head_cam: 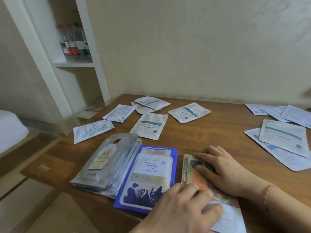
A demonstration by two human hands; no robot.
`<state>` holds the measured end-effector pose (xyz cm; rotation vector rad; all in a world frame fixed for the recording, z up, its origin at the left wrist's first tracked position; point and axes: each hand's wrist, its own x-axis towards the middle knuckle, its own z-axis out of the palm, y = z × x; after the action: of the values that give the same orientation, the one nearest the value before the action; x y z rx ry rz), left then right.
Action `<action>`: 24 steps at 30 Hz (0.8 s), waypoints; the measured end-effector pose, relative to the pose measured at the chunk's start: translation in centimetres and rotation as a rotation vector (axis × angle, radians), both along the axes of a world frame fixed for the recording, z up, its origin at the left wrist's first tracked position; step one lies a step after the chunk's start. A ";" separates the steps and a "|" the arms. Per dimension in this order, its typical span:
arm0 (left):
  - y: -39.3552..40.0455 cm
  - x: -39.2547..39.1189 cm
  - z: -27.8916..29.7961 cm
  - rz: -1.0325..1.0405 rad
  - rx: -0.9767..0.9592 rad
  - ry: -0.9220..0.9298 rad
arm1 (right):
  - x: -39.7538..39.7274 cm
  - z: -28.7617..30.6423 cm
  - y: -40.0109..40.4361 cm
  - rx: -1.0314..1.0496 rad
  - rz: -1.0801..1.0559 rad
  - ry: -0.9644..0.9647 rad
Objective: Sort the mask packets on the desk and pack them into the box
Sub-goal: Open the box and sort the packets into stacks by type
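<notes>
White shelf [74,64] with water bottles [74,42].

Both hands rest on an orange-patterned packet stack [195,175] at the near desk [218,137] edge: left hand [181,207] nearer, right hand [223,170] farther. Left of it lie a blue packet stack [149,175] and a silver packet stack [107,160]. White packets [149,125] lie scattered beyond.

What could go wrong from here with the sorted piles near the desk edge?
The silver stack and the blue packet pile lie close to the near edge of the desk; a nudge might push them off. Both the left hand and the right hand rest on the orange pile, so squaring it may bump the blue pile beside it.
</notes>
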<state>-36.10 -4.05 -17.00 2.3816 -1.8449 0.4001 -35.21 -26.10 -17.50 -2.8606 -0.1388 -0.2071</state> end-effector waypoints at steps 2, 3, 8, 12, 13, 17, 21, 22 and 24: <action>0.0 -0.4 0.2 0.014 -0.028 0.012 | 0.1 0.3 0.0 -0.020 0.002 0.017; 0.3 -0.3 0.3 0.032 -0.040 0.059 | 0.3 0.5 0.1 -0.033 -0.006 0.016; 3.2 5.2 5.7 0.191 -0.040 0.230 | 6.3 3.8 1.2 -0.020 -0.015 -0.014; 5.6 14.4 10.0 0.293 -0.129 0.224 | 17.2 5.4 3.3 -0.145 0.089 0.051; 5.7 17.0 10.2 0.347 -0.095 0.274 | 20.2 5.6 3.8 -0.179 0.081 0.065; 4.1 26.7 9.4 0.503 0.151 0.276 | 29.6 5.3 4.6 -0.263 0.017 0.191; 2.0 33.5 7.5 0.613 0.282 0.290 | 31.5 3.7 2.3 -0.321 -0.013 0.311; 1.4 34.8 6.9 0.630 0.283 0.310 | 31.0 3.5 1.4 -0.322 -0.037 0.298; 0.2 36.9 5.7 0.654 0.279 0.349 | 29.7 3.2 -0.9 -0.320 -0.108 0.269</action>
<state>0.76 -3.84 -11.33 2.9636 -1.0010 -0.2441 -5.55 -26.98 -14.27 -3.1807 0.0405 0.1980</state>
